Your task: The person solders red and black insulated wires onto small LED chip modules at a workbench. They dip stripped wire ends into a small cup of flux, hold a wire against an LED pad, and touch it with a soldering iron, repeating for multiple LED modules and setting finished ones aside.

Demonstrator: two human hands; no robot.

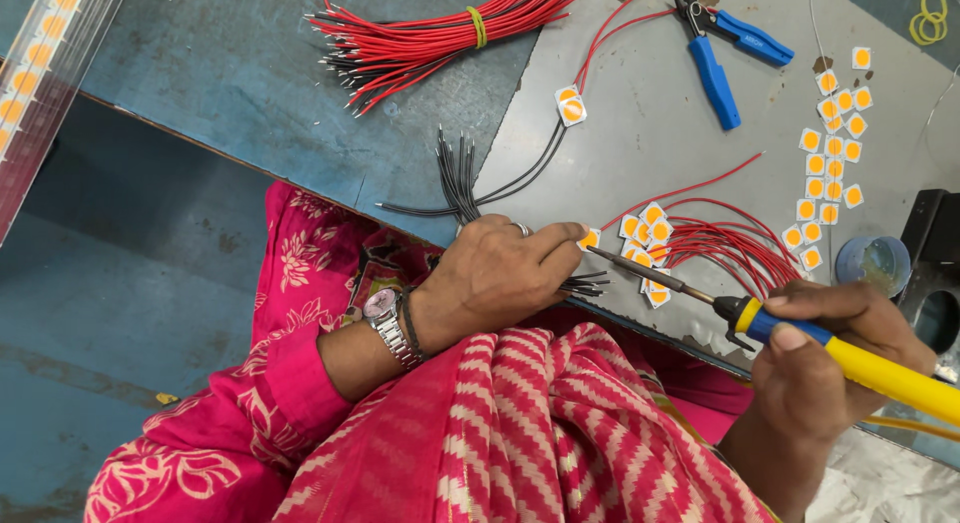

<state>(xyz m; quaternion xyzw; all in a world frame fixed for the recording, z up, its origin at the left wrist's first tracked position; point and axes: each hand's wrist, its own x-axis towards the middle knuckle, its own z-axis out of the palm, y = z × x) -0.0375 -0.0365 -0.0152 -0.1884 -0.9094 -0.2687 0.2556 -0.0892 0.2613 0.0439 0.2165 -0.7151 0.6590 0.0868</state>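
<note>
While the left hand [500, 278] pinches a small LED chip [590, 240], mostly hidden, right hand [830, 358] grips soldering iron [760, 318], handle cut off.

left hand [495, 276]: knuckles up, fingers curled, fingertips pinched together
right hand [835, 358]: fist-like grip, thumb on top
wrists: left bent inward

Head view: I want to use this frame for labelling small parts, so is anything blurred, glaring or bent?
Head view: even, soft light with faint shadows; the left hand, soldering iron in the right hand and small square chips look sharp; mild sheen on the grey metal sheet; bench edges lean from wide-angle distortion.
</note>
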